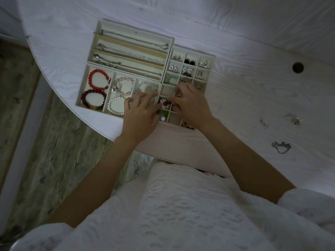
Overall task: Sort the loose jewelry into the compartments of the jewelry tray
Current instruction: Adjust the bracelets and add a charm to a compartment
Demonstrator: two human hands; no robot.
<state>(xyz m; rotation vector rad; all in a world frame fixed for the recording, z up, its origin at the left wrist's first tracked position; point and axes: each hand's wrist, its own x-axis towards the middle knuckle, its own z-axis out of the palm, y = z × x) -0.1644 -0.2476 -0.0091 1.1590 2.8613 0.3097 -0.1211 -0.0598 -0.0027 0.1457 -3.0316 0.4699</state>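
A cream jewelry tray (211, 57) with many small square compartments holds pairs of earrings. Both hands hover over its near end. My left hand (140, 115) and my right hand (190, 105) meet at a compartment with a white, red and blue flower piece (164, 104), fingertips touching it. Whether either hand grips it is hard to tell. Left of it, a bracelet tray (83, 82) holds a red bead bracelet (98, 78), a dark red one (93, 99) and a pearl one (116, 105). Behind, a long tray (98, 27) holds chains.
On the white wooden table, loose pieces lie to the right: a small earring pair (294, 120) and a silver chain (281, 146). A round hole (297, 67) is in the tabletop. The table's curved edge runs close by the trays' left and near sides.
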